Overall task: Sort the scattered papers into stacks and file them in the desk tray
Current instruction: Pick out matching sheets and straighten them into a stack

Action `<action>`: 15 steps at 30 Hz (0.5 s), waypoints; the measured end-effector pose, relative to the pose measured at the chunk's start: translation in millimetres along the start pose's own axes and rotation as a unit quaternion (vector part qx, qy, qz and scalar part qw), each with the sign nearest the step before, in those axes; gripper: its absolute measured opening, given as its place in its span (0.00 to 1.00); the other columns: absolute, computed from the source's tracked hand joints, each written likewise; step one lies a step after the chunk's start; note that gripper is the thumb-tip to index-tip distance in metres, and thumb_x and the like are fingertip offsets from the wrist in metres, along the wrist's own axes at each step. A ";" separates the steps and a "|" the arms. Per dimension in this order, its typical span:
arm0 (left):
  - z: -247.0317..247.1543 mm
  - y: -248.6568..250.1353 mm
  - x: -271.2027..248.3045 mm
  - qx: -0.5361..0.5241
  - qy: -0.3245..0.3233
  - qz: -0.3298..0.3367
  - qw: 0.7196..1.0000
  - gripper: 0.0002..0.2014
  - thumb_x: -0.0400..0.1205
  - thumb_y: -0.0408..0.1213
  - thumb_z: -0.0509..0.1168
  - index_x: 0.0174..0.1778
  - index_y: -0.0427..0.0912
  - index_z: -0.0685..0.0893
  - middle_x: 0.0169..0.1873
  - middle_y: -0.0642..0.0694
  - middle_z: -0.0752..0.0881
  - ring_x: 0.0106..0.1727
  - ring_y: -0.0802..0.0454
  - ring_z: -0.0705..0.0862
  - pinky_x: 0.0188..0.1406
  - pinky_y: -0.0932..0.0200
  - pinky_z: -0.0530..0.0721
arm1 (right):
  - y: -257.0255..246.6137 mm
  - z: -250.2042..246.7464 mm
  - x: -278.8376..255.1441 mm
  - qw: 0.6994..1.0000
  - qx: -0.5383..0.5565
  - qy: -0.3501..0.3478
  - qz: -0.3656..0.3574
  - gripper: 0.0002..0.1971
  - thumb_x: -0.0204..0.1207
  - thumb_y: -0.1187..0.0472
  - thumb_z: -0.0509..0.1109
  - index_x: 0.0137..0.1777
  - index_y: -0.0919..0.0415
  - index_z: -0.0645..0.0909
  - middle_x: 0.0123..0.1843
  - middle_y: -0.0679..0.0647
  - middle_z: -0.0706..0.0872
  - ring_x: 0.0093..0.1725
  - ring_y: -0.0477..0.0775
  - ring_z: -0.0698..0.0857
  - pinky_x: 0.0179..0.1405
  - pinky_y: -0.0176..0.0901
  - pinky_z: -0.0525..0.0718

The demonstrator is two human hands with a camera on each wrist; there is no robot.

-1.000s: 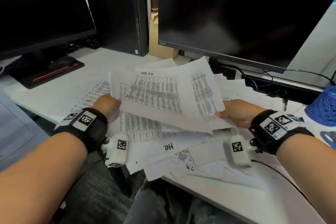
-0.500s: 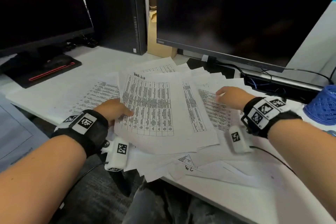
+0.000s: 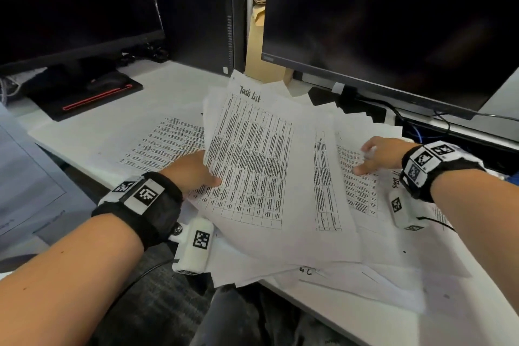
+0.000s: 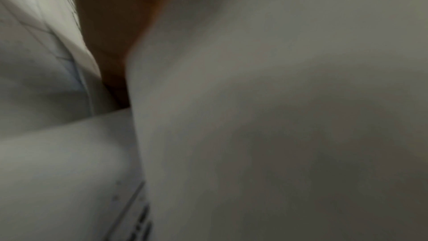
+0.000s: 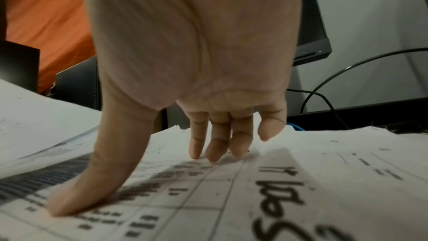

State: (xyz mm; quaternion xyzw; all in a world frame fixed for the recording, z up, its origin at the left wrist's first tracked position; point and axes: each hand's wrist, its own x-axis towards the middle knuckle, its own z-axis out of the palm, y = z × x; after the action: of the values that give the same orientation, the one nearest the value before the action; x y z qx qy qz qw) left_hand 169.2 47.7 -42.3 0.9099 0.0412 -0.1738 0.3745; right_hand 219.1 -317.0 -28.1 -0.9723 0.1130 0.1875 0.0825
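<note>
Head view: left hand (image 3: 193, 174) grips the papers (image 3: 252, 166); right hand (image 3: 376, 154) presses spread fingertips on them.

Matt white paper sheets (image 3: 280, 233) on a smooth white desk (image 3: 174, 87); glossy black monitor (image 3: 393, 14)

**Loose papers fanned across the desk edge**

A raised sheaf of white printed papers (image 3: 269, 177) sits at centre, tilted, its top sheet headed "Task List" (image 3: 250, 94) above a dense black grid table. Under it more sheets fan out, their corners stepped toward the rear right. A table-printed sheet (image 3: 356, 177) lies flat to the right, beside one bearing large handwriting (image 5: 284, 188). Another printed sheet (image 3: 165, 143) lies flat at left. Lower sheets (image 3: 252, 270) overhang the desk's near edge. The desk tray cannot be made out.
</note>
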 end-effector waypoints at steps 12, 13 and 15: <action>-2.1 1.0 -7.3 -0.004 0.000 -0.025 1.000 0.22 0.78 0.32 0.71 0.67 0.44 0.76 0.62 0.47 0.84 0.63 0.45 0.81 0.68 0.47 0.74 | 6.3 -3.3 2.7 0.999 -0.019 0.025 -0.023 0.29 0.73 0.44 0.73 0.70 0.59 0.76 0.66 0.55 0.83 0.65 0.56 0.81 0.67 0.48 0.75; -1.8 0.5 -8.5 -0.006 0.000 -0.020 1.000 0.21 0.78 0.32 0.70 0.67 0.44 0.76 0.61 0.48 0.84 0.62 0.45 0.81 0.69 0.47 0.74 | 6.6 -5.6 -0.1 0.998 -0.044 0.036 -0.019 0.28 0.75 0.45 0.71 0.71 0.60 0.76 0.68 0.56 0.82 0.67 0.56 0.79 0.67 0.48 0.74; -1.1 -0.6 -11.0 -0.024 0.007 -0.018 1.000 0.18 0.80 0.33 0.69 0.65 0.44 0.77 0.57 0.51 0.84 0.58 0.50 0.81 0.65 0.52 0.74 | 13.0 -14.0 -5.9 0.996 -0.076 0.056 -0.003 0.30 0.79 0.46 0.67 0.77 0.62 0.71 0.75 0.58 0.76 0.74 0.58 0.74 0.72 0.48 0.70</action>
State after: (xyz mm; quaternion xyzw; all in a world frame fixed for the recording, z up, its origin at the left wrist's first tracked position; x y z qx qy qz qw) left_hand 159.0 49.6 -38.1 0.9010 0.0644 -0.1729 0.3927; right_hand 215.3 -331.2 -14.5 -0.9850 0.1004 0.1401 0.0027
